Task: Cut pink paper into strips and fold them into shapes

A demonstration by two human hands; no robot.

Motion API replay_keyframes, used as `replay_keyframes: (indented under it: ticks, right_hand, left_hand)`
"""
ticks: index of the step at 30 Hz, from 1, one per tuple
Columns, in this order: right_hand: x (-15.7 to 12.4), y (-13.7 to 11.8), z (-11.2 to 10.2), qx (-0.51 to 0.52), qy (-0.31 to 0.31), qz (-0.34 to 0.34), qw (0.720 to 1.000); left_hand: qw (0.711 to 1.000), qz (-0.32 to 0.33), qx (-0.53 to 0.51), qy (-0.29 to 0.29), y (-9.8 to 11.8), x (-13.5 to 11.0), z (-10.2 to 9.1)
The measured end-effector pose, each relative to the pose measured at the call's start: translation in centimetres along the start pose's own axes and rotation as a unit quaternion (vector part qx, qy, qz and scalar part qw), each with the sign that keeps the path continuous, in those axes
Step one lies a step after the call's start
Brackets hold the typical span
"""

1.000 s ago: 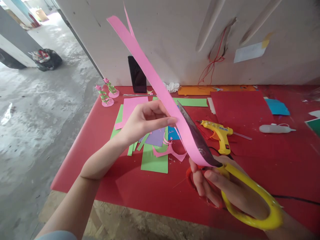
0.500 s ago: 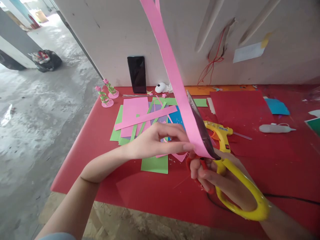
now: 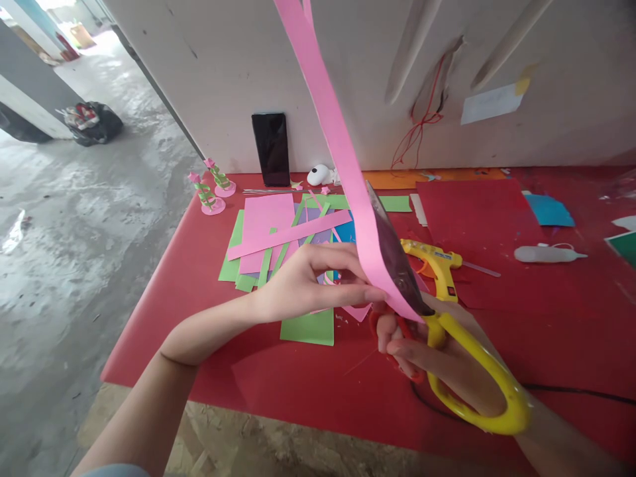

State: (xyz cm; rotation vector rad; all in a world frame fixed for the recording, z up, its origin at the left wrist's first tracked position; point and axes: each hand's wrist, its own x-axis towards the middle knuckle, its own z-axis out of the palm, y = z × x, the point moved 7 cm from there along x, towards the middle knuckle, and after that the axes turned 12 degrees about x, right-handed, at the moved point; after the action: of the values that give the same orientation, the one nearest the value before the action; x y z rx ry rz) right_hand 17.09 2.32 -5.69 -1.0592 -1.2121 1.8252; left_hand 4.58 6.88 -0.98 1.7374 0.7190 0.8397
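My left hand [image 3: 318, 281] pinches the lower part of a long pink paper strip [image 3: 342, 152], which rises past the top of the view. In my right hand [image 3: 422, 351] is a pair of scissors [image 3: 479, 381] with one yellow and one red handle loop, fingers wrapped around the handles. The dark blade lies along the strip's right edge, close to its lower end; whether the other blade is behind the paper I cannot tell. Under my left hand lie pink paper [image 3: 268, 222], green paper [image 3: 308, 328] and several cut strips.
A yellow glue gun [image 3: 437, 262] lies behind my right hand, and a white squeeze bottle [image 3: 549, 254] is farther right. A black phone [image 3: 271, 149] leans on the wall. Two small paper flowers [image 3: 206, 192] stand at the table's left edge. Red sheets [image 3: 472, 209] lie at the back.
The strip's lower end has bent more and shifted slightly left against the blade. The scissors have moved a little left; my left hand stays nearly in place.
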Motion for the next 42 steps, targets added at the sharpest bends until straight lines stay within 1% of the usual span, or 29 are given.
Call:
replay_keyframes:
  ticks: [2, 3, 5, 6, 7, 8, 9, 10, 12, 13, 14, 15, 21, 23, 25, 28, 31, 34, 36, 39, 40, 42]
  right_hand:
    - [-0.1, -0.2, 0.0, 0.017, 0.016, 0.003, 1.000]
    - [-0.1, -0.2, 0.0, 0.022, 0.021, 0.006, 1.000]
    - [-0.3, -0.4, 0.1, 0.029, 0.025, 0.009, 0.999]
    - [-0.3, -0.4, 0.3, 0.029, 0.020, 0.008, 0.999]
    - [-0.4, -0.5, 0.4, 0.028, 0.017, 0.006, 0.999]
    - [-0.4, -0.5, 0.5, 0.029, 0.014, 0.005, 0.999]
    - [-0.5, -0.5, 0.6, 0.031, 0.008, 0.004, 0.999]
    - [-0.5, -0.5, 0.7, 0.035, 0.004, 0.005, 0.999]
    - [-0.6, -0.3, 1.0, 0.035, -0.011, 0.013, 0.999]
    - [-0.7, -0.3, 1.2, 0.034, -0.018, 0.016, 0.999]
    - [-0.7, -0.3, 1.3, 0.031, -0.024, 0.018, 0.999]
    - [-0.8, -0.3, 1.4, 0.028, -0.027, 0.019, 0.999]
    - [-0.7, -0.9, 1.6, 0.035, -0.031, -0.004, 0.999]
    - [-0.6, -1.0, 1.7, 0.021, -0.052, -0.009, 0.998]
    - [-0.8, -1.0, 2.0, 0.006, -0.085, -0.010, 0.996]
    - [-1.4, -0.3, 2.4, 0.004, -0.123, 0.011, 0.992]
    - [-1.8, 0.5, 2.4, 0.030, -0.121, 0.034, 0.992]
    - [-2.0, 0.7, 2.8, 0.034, -0.139, 0.040, 0.989]
    - [-2.0, 0.8, 2.8, 0.041, -0.130, 0.033, 0.990]
    - [-1.9, 1.0, 2.2, 0.082, -0.078, 0.023, 0.993]
    - [-1.9, 1.2, 2.0, 0.092, -0.073, 0.019, 0.993]
    - [-1.8, 1.4, 2.0, 0.093, -0.085, 0.008, 0.992]
  left_hand:
    - [1.000, -0.013, -0.021, -0.003, -0.1, -0.1, -0.2]
    - [0.999, -0.016, -0.033, -0.023, -0.1, -0.2, -0.1]
    - [0.994, -0.008, -0.049, -0.101, 0.1, -0.4, 0.5]
    - [0.987, 0.001, -0.043, -0.153, 0.4, -0.5, 0.9]
    - [0.984, 0.008, -0.028, -0.178, 0.5, -0.6, 1.0]
    - [0.986, 0.010, -0.008, -0.167, 0.5, -0.5, 0.6]
    - [0.992, 0.009, 0.016, -0.129, 0.4, -0.3, -0.2]
    - [0.997, 0.007, 0.036, -0.068, 0.3, 0.0, -1.2]
    - [0.997, 0.009, 0.058, 0.057, 0.1, 0.3, -3.1]
    - [0.993, 0.014, 0.058, 0.100, 0.0, 0.3, -3.7]
    - [0.990, 0.023, 0.053, 0.129, -0.1, 0.3, -4.1]
    - [0.988, 0.028, 0.048, 0.146, -0.3, 0.3, -4.4]
    - [0.986, 0.028, 0.002, 0.162, -0.7, 0.2, -4.8]
    - [0.983, 0.036, -0.027, 0.179, -0.5, 0.1, -5.1]
    - [0.980, 0.035, -0.047, 0.192, -0.4, 0.1, -5.3]
    - [0.979, 0.012, -0.050, 0.199, -0.7, 0.2, -5.4]
    - [0.979, -0.004, -0.061, 0.195, -0.9, 0.2, -5.3]
    - [0.980, -0.009, -0.073, 0.182, -1.0, 0.1, -5.1]
    - [0.983, -0.010, -0.073, 0.168, -1.0, 0.0, -4.7]
    - [0.987, -0.007, -0.083, 0.141, -1.1, 0.0, -3.9]
    - [0.987, -0.006, -0.089, 0.136, -1.2, 0.0, -3.7]
    - [0.986, -0.006, -0.097, 0.137, -1.3, -0.1, -3.6]
